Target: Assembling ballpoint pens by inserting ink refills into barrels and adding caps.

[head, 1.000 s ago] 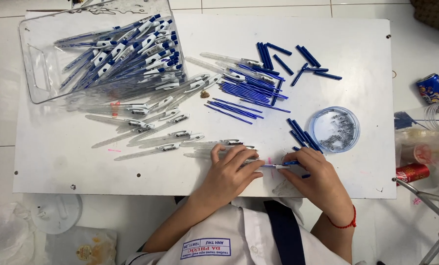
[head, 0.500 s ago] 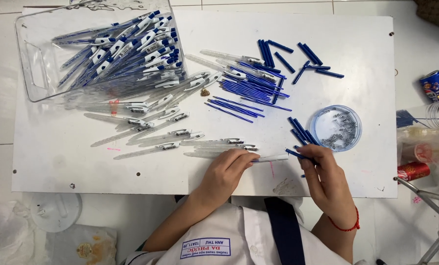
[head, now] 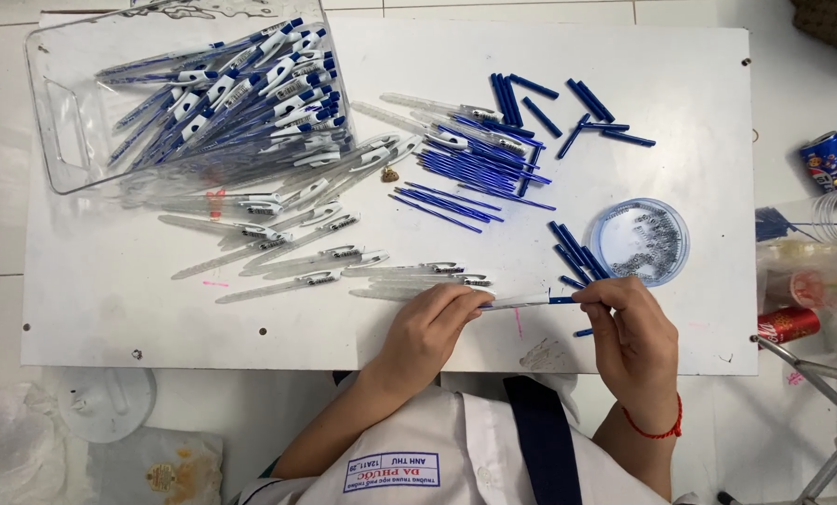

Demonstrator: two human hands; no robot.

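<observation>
Both hands meet low on the white table [head: 110,309], right in front of the person's white shirt. The left hand [head: 428,337] is curled, its fingertips pinched around the near end of a clear pen barrel [head: 517,301] that lies almost level between the two hands. The right hand [head: 634,341] is closed too, thumb and forefinger nipping a thin blue refill [head: 562,299] where it meets the barrel's other end — whether the refill is partway inside the barrel I cannot tell. A red string bracelet [head: 657,432] sits on the right wrist.

Just above the left hand lies a loose row of clear barrels with white-and-blue clips [head: 325,254], fanned out across the table's middle. Further up and to the left stands a clear plastic tray [head: 63,122], heaped with finished pens. Near the table's centre is a bundle of blue refills [head: 479,173], and beyond it, toward the far right corner, scattered short blue caps [head: 577,112]. A few more blue pieces [head: 576,251] lie just above the right hand, touching or nearly touching a round clear dish [head: 610,220] that holds small metal springs.

Off the table's right edge there are a blue drink can [head: 832,161] and a red can [head: 788,324] — both well apart from the hands.
</observation>
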